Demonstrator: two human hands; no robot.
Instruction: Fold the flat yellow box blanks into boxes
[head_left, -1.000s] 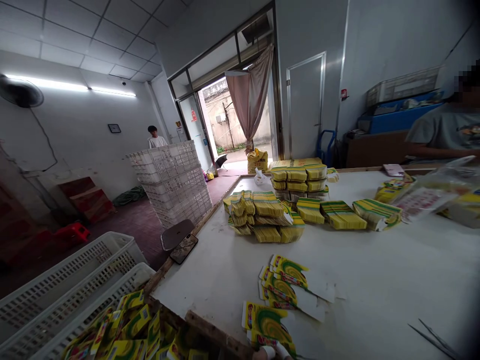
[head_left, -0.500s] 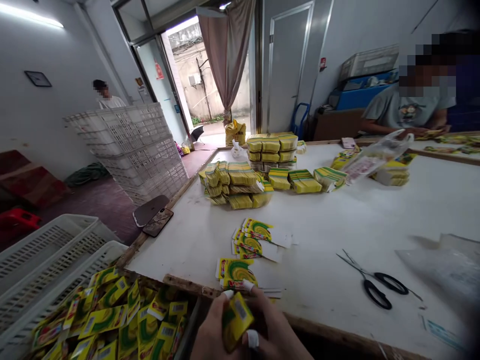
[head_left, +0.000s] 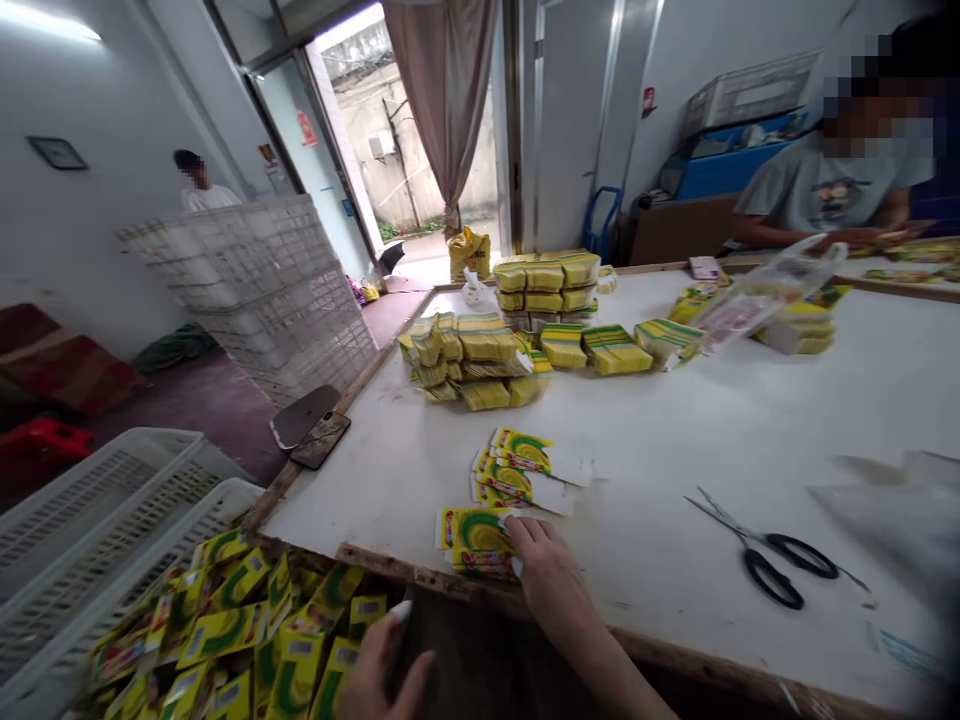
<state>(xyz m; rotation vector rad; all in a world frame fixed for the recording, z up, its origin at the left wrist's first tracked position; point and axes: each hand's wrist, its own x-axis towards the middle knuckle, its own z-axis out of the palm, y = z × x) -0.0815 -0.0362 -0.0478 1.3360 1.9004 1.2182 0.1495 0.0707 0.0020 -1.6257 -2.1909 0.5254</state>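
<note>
My left hand [head_left: 384, 662] is low in the view, thumb and forefinger apart, with nothing visible between them. It hovers at the right side of a crate full of folded yellow boxes [head_left: 225, 632]. At the table's front edge, my right hand [head_left: 553, 572] grips the right end of a small pile of flat yellow-and-green cartons [head_left: 472, 535], fingers on top and thumb at the near side. White tape or a cover shows on some fingertips. Just beyond lies another fanned group of flat cartons [head_left: 510, 475] with white flaps pointing right.
Bundled carton stacks [head_left: 480, 365] stand farther back on the white table [head_left: 637, 460]. Black-handled scissors [head_left: 757, 550] lie at right, near a plastic bag [head_left: 892, 520]. A phone [head_left: 321, 440] rests at the left edge. A co-worker [head_left: 832, 195] sits across; another person stands behind stacked crates [head_left: 247, 280].
The yellow box between my hands has left them. My left hand has moved left and down toward the crate; my right hand has gone forward onto the flat cartons. The view shifted slightly.
</note>
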